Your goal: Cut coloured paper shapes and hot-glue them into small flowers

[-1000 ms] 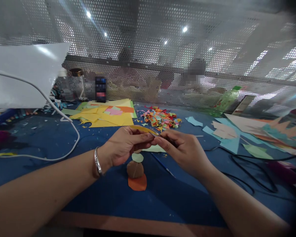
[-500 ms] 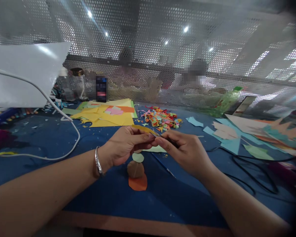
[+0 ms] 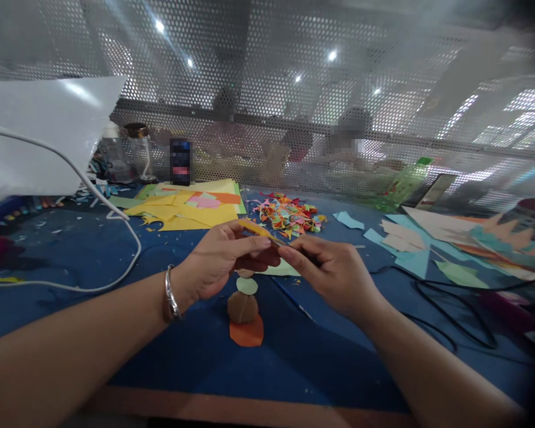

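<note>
My left hand (image 3: 223, 257), with a silver bangle on the wrist, pinches a piece of yellow paper (image 3: 257, 229) between thumb and fingers. Right beside it, my right hand (image 3: 327, 264) is closed on a thin metal-bladed tool (image 3: 278, 242); its dark handle is mostly hidden by the fingers, and its tip meets the paper's edge. Below the hands, an orange paper piece (image 3: 246, 333), a brown rounded piece (image 3: 243, 307) and a pale green paper oval (image 3: 246, 286) lie in an overlapping column. A slim blue stick-like tool (image 3: 293, 299) rests to their right.
Behind the hands are yellow paper sheets (image 3: 187, 217) and a heap of colourful scraps (image 3: 289, 215). Blue and peach paper (image 3: 403, 238) and black cable (image 3: 455, 309) lie right. A white cable (image 3: 136, 238) curves at left. A phone (image 3: 181, 161) stands against the perforated metal screen (image 3: 267, 59).
My left hand has tilted slightly and shifted a little, turning the yellow paper so more of its face shows. My right hand stays nearly in place. The pieces on the table lie as before.
</note>
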A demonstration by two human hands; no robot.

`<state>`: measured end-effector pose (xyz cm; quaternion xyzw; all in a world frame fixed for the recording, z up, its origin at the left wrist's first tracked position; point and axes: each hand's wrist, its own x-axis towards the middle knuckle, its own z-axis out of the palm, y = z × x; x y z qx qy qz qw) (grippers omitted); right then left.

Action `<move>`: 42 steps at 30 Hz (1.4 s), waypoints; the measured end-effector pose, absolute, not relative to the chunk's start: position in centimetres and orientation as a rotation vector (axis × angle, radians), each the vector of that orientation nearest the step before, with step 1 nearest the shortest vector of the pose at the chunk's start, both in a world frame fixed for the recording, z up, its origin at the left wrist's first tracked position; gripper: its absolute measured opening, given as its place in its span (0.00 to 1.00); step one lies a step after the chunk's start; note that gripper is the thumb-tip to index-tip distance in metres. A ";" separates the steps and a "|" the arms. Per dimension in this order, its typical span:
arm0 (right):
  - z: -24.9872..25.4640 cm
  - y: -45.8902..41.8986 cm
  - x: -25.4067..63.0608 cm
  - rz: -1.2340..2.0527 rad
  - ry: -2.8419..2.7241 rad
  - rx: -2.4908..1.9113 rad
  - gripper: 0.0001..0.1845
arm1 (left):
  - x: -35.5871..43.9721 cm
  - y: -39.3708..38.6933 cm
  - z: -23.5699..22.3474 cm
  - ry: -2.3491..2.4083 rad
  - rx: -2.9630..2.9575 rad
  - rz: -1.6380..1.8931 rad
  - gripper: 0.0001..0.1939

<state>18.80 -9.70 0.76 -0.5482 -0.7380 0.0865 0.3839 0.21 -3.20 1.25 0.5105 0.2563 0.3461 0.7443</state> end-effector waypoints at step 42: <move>1.0 -9.7 19.1 0.206 -1.955 -1.406 0.26 | -0.5 -2.0 1.0 0.559 1.437 0.684 0.14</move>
